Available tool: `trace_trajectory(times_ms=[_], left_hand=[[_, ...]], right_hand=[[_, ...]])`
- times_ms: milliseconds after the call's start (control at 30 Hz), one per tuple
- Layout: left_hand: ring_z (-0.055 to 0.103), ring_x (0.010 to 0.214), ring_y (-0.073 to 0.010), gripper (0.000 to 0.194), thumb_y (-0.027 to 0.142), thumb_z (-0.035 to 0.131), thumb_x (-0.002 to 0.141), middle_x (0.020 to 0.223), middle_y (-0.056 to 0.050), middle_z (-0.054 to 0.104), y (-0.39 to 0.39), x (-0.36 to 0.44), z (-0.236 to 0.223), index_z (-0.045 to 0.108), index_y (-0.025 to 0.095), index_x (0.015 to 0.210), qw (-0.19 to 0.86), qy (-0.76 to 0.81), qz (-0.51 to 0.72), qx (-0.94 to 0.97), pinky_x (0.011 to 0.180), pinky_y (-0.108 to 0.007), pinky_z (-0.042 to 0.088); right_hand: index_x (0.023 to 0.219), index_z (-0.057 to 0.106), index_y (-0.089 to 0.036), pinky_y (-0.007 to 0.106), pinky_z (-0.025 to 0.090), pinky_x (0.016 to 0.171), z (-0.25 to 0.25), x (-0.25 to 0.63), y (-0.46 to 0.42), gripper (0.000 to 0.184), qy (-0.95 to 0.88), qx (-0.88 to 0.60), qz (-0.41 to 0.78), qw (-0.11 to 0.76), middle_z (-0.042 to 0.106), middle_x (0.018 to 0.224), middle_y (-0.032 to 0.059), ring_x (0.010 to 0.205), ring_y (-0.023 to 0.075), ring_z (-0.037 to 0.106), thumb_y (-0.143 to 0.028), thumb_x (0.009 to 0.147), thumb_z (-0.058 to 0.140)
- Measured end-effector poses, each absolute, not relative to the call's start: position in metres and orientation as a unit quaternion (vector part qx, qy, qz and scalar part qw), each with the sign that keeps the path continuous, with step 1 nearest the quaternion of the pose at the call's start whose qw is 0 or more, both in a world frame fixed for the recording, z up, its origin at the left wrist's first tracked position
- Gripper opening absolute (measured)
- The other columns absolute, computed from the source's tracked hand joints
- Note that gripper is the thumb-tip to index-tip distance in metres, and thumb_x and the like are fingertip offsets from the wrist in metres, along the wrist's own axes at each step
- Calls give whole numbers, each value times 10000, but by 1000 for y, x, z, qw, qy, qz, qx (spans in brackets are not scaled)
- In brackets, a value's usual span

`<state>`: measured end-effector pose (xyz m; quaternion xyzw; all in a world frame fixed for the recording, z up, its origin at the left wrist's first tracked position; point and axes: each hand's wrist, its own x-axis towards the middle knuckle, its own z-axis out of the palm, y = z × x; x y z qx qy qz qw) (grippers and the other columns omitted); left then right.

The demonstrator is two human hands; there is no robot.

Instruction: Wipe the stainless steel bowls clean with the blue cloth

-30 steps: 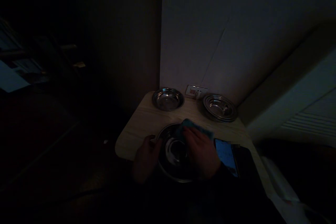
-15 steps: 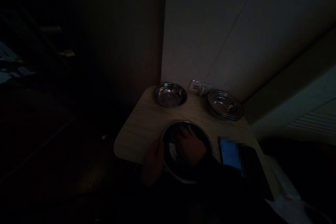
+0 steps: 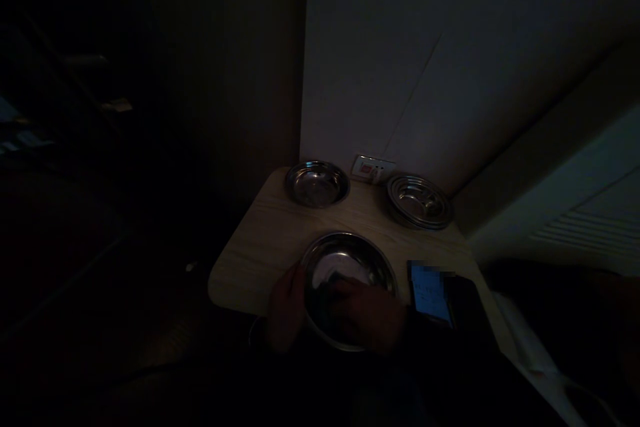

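Silvery, round and metal, the bowl on the pale wood-grain desk, likely slick and stiff, is gripped sensibly by its rim in the left hand; crumpled dark-teal cloth in the right hand.

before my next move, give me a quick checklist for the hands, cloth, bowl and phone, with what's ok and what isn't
1. Left hand at the left rim of the round shiny metal bowl: ok.
2. Right hand on the dark teal cloth inside the bowl: ok.
3. Bowl fully supported by the pale wood-grain table: cannot tell, the near edge is lost in darkness.
4. Flat phone with a lit blue screen apart from the bowl: ok, a narrow gap shows.
5. Light good enough to judge the bowl's surface: not ok, very dim.
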<state>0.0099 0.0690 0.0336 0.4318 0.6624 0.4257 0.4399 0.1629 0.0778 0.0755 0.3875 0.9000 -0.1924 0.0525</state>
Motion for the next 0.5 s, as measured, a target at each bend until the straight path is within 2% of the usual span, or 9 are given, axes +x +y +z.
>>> trace_trajectory(times_ms=[167,267,333,400,500], left_hand=[[588,999,-227,399,376,392,831,1080,-96,658,69,8,32,635,139,1042,443,638,444,447,898,-355,418],[577,1032,-220,420,386,384,838,1117,-100,642,67,9,31,619,132,1076,447,635,453,438,910,-340,415],[573,1040,-218,436,411,379,840,1125,-97,639,67,10,31,615,136,1084,453,636,452,432,913,-336,414],[583,1024,-222,446,435,385,834,1110,-99,645,69,10,32,623,137,1066,463,635,447,428,905,-342,420],[600,985,-232,456,463,399,821,1067,-105,662,72,6,32,632,135,1037,459,639,456,416,873,-352,442]], right_hand=[[1034,584,-180,327,475,757,62,134,101,247,825,551,-128,-17,568,1082,99,990,220,538,-147,860,412],[1013,582,-115,408,477,736,62,142,116,269,793,597,-116,-32,547,1090,184,989,278,546,-90,849,370],[1044,569,-101,441,468,763,64,151,122,274,782,610,-122,-50,545,1105,206,972,284,567,-106,857,369],[1146,520,-115,419,449,836,65,152,123,309,785,599,-140,-76,549,1150,184,1006,256,568,-145,875,376],[1250,452,-175,286,406,935,63,140,118,383,810,545,-183,-114,562,1214,87,1103,166,530,-197,868,444]])
